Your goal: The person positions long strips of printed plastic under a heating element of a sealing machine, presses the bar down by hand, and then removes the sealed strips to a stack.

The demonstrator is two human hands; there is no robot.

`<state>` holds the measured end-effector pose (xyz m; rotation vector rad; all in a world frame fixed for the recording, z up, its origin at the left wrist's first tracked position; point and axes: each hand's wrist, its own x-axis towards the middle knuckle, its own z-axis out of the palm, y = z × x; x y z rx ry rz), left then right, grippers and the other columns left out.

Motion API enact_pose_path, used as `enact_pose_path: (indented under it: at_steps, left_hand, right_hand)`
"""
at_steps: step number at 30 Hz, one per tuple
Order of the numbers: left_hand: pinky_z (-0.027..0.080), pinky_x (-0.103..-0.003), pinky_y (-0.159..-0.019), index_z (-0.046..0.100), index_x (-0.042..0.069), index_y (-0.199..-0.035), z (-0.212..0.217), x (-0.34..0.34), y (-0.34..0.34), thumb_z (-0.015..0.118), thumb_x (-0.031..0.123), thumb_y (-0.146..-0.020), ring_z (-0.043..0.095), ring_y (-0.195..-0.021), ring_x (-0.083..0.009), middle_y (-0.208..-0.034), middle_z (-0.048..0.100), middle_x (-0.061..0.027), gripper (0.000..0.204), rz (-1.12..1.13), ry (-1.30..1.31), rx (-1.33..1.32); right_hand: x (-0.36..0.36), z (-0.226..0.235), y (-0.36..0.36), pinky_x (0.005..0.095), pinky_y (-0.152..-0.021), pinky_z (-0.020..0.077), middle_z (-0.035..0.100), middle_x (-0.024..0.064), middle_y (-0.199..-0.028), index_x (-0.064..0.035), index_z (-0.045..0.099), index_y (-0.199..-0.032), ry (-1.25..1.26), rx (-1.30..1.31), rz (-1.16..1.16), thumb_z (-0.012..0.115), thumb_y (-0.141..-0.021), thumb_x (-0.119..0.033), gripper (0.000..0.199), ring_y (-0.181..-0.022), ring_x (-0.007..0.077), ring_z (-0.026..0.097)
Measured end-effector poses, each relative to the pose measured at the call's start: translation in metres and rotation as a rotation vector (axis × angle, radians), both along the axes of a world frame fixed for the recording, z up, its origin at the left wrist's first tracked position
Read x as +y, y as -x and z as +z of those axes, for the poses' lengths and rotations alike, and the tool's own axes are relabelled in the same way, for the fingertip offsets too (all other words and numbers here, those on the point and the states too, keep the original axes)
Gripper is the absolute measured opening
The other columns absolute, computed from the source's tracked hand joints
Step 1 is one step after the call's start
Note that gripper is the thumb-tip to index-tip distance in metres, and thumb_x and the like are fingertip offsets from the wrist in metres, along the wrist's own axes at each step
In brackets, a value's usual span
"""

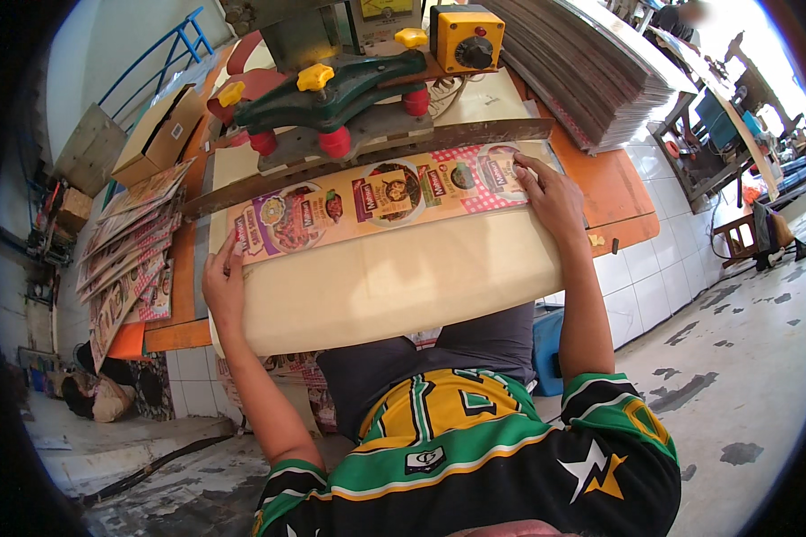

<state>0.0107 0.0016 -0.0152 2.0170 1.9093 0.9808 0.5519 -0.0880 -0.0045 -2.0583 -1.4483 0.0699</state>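
A long printed plastic strip with food pictures and a pink checked pattern lies across a cream padded board. My left hand grips its left end, fingertips on the printed edge. At the right end, my right hand holds the strip between thumb and fingers. The strip's far edge runs along a long metal bar, partly beneath it. Above the bar stands a dark green machine head with yellow knobs and red feet.
Printed sheets are piled at the left, beside an open cardboard box. A tall stack of flat sheets fills the far right of the orange table. A yellow control box sits behind. Someone is at lower left.
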Motion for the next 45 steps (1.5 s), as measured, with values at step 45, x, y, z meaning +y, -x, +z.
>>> enact_pose_path:
  at_steps: [45]
  left_hand:
    - [0.038,-0.023,-0.068,0.064,0.006,-0.141,-0.008,0.000,0.019,0.064,0.010,-0.101,0.041,-0.074,-0.0066,-0.085,0.047,0.0056,0.040,-0.047,-0.037,-0.579]
  right_hand:
    - [-0.011,0.004,-0.006,0.0262,-0.056,0.0372,0.050,-0.0033,-0.063,-0.0077,0.062,-0.145,-0.309,0.425,0.205,0.067,-0.100,-0.010,0.045,-0.058,0.0052,0.043]
